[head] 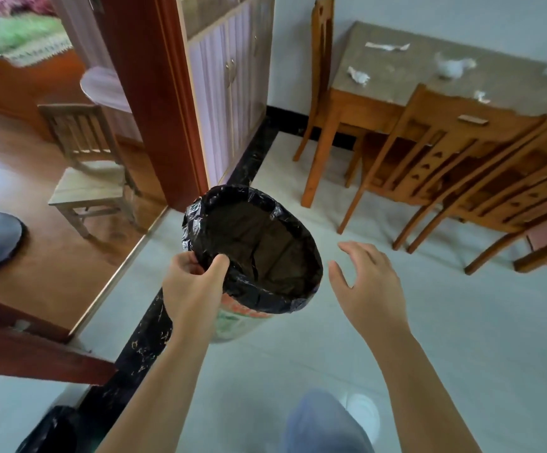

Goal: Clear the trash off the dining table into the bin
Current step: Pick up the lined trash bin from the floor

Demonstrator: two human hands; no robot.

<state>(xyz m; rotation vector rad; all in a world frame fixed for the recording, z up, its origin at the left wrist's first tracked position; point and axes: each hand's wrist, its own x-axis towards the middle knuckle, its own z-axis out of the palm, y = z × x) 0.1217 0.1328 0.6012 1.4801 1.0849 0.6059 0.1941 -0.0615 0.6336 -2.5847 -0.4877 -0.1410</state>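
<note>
A bin [252, 250] lined with a black bag is tilted above the pale tile floor, and its inside looks empty. My left hand [193, 289] grips its near rim, thumb over the liner. My right hand [368, 286] hovers open just right of the bin, touching nothing. The dining table [396, 89] stands at the upper right. White crumpled tissues lie on it: one [359, 76] near the left end, a flat strip [386, 46] at the back, a bigger wad [453, 67] in the middle, and a small scrap [481, 97] by the front edge.
Wooden chairs [455, 171] are pushed in along the table's near side, and another [321, 60] stands at its left end. A red-brown door frame [154, 93] and a cabinet [229, 80] are left of the bin. A small wooden chair [85, 171] stands beyond the doorway.
</note>
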